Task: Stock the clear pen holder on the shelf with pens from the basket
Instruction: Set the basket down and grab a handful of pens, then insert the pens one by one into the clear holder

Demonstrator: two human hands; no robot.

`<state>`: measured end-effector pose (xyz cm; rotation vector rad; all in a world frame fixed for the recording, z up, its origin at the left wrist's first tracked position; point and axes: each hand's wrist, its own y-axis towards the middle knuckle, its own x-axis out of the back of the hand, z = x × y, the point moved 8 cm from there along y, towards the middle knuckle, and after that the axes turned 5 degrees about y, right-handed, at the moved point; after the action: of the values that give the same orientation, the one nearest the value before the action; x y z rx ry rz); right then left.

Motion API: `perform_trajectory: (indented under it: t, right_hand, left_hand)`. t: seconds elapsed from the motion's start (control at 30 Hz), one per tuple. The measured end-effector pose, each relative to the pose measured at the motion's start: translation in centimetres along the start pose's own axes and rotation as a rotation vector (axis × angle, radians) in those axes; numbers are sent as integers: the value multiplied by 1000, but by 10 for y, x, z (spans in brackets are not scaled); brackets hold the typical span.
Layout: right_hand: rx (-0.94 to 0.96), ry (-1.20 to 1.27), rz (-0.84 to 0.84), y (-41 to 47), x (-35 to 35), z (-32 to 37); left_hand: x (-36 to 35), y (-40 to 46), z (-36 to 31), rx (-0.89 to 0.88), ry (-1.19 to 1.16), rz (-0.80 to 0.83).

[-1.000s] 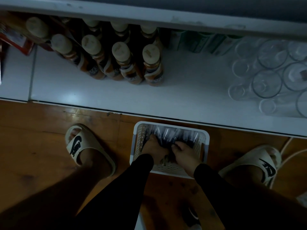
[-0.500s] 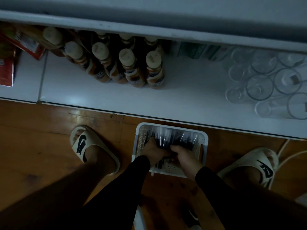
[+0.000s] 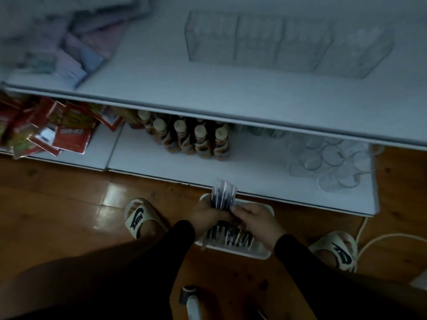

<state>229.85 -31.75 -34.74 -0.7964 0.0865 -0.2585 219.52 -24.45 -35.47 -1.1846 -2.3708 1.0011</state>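
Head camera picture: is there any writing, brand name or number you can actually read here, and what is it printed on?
"NIKE", with the swoosh, on the strap of the left slipper.
A swoosh and letters on the right slipper: too angled to read.
Labels on the bottles: too blurred to read.
Print on the red packets: too blurred to read.
The pens show no readable text.

Both arms reach down, black sleeves; left hand (image 3: 206, 215) and right hand (image 3: 256, 219) close together, fingers curled.
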Motion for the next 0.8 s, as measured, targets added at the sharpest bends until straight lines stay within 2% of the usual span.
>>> perform_trajectory:
  t: [0.23, 0.37, 0.47, 0.57, 0.8]
  right_hand:
    - [365, -141, -109, -81, 8, 123]
    - [478, -199, -191, -114, 13, 178]
    - [573, -277, -275, -132, 16, 213]
    - [653, -250, -342, -141, 19, 238]
    - [785, -210, -397, -125, 20, 281]
  left_hand:
    - [12, -80, -121, -304, 64, -70]
    - [10, -119, -179, -439, 70, -42]
    - [10, -138, -207, -508, 10, -22]
    - [18, -143, -223, -532, -95, -57]
    - [44, -131, -255, -672, -258, -96]
